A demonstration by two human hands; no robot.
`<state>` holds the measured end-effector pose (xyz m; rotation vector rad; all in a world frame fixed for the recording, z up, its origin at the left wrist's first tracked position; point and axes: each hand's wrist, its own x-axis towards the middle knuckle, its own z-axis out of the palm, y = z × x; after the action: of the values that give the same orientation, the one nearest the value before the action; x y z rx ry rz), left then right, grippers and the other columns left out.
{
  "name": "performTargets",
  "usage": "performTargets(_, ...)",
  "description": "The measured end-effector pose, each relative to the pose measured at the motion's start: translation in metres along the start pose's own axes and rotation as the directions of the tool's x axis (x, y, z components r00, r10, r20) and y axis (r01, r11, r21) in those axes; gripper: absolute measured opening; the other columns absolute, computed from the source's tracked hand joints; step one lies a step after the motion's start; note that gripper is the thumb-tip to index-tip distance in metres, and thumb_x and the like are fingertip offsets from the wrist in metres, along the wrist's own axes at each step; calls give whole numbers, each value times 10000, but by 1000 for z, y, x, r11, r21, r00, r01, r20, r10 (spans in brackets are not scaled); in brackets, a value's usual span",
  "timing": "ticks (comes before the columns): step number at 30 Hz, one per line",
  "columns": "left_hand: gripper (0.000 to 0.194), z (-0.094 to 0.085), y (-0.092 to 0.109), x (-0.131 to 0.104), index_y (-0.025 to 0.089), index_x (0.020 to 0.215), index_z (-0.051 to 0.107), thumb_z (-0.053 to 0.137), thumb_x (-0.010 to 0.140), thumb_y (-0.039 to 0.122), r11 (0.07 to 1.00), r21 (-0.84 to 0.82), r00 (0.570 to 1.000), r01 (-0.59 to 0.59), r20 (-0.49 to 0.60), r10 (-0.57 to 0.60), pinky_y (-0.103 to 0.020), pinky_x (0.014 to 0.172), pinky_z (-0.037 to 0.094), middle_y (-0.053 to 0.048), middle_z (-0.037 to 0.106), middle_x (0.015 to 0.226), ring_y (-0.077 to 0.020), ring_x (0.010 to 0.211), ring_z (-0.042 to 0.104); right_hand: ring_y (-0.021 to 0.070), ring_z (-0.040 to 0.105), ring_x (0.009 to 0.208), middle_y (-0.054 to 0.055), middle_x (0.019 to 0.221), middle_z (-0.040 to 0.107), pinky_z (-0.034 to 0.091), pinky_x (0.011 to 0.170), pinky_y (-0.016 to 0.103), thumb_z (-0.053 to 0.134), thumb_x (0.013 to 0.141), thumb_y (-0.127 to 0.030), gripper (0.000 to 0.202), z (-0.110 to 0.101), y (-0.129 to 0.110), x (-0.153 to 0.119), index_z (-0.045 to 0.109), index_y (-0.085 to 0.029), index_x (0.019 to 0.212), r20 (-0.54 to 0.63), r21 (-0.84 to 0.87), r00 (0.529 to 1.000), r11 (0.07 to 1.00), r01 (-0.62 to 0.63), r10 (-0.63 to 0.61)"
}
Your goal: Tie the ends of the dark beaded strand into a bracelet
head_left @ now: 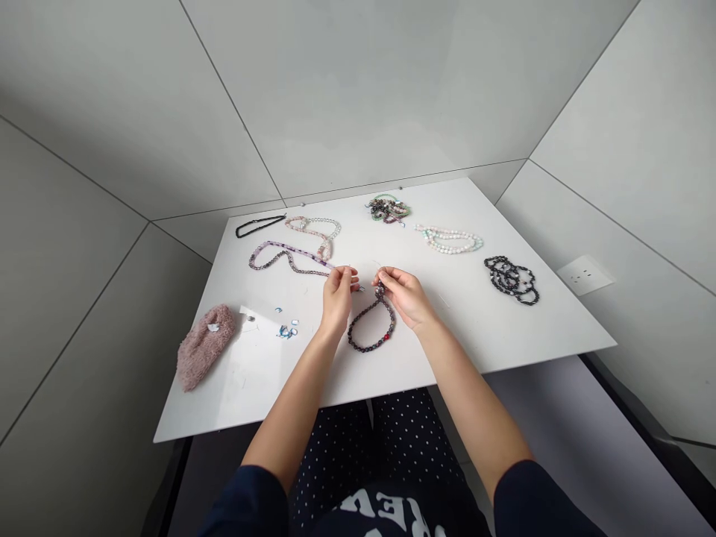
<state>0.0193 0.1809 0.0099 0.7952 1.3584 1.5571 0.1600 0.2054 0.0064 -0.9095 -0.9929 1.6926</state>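
A loop of dark beads (351, 337) with one red bead lies on the white table, its upper end raised at the fingers of my right hand (407, 295). That hand pinches the strand's top end between thumb and fingers. My left hand (338, 297) is just to the left, its fingertips pressed together; what they hold is too small to make out. Behind my left hand, a purple and grey bead strand (271, 257) runs up to the fingertips; whether it touches them is unclear.
Around lie a black strand (260, 226), pink and clear beads (325, 239), a mixed bead pile (388, 209), a pale strand (450, 242), black strands (510, 279), a fuzzy pink item (205, 348) and small blue-white pieces (288, 330). The table's front edge (380, 392) is near my forearms.
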Motion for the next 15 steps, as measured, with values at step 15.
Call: performTargets(15,255,11,3,-15,187,866,713,797,764,405,999,-24,990,-38,133,41,-279,816,486,-19,685,860,-129,806,609,141,590,796,8,824,691,433,752,294,821,681,-407,233,9,8,-3,750,-215,794,-25,73,998,996,-48,50)
